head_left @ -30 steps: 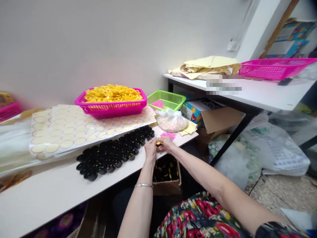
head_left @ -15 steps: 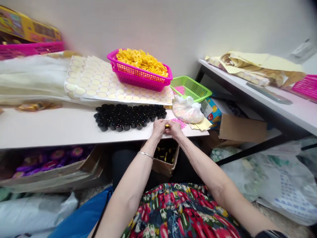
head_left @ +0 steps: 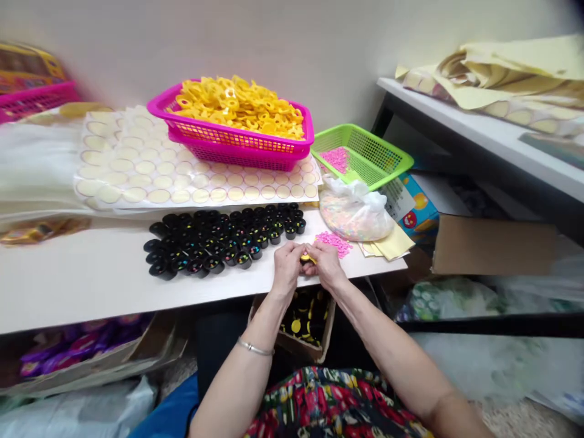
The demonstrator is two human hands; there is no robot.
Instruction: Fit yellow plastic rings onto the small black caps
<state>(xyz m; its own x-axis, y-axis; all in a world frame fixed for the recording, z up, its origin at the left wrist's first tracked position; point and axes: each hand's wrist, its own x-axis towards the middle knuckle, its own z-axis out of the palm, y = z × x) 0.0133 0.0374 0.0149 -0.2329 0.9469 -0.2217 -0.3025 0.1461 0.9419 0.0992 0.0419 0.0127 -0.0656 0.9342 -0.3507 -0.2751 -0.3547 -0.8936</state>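
- Yellow-topped black cup point(head_left: 306, 258) sits between the two hands, above the table's front edge, partly hidden by fingers.
- Left hand point(head_left: 288, 265), its forearm wearing a silver bracelet point(head_left: 255, 348), grips the cup with curled fingers.
- Right hand point(head_left: 325, 263) grips it from the other side, fingers also bent inward.
- Loose pink pellets point(head_left: 335, 243) lie on the white table point(head_left: 104, 267) just beyond the right hand, near a knotted plastic bag point(head_left: 358, 218).
- Rows of open black cups point(head_left: 223, 242) stand left of the hands, many holding coloured bits.
- Behind them, a magenta basket point(head_left: 255, 159) heaped with yellow rings point(head_left: 241, 111) rests on circle-printed sheets point(head_left: 182, 182).
- Below the hands, a carton point(head_left: 298, 348) contains black-and-yellow pieces point(head_left: 298, 325).
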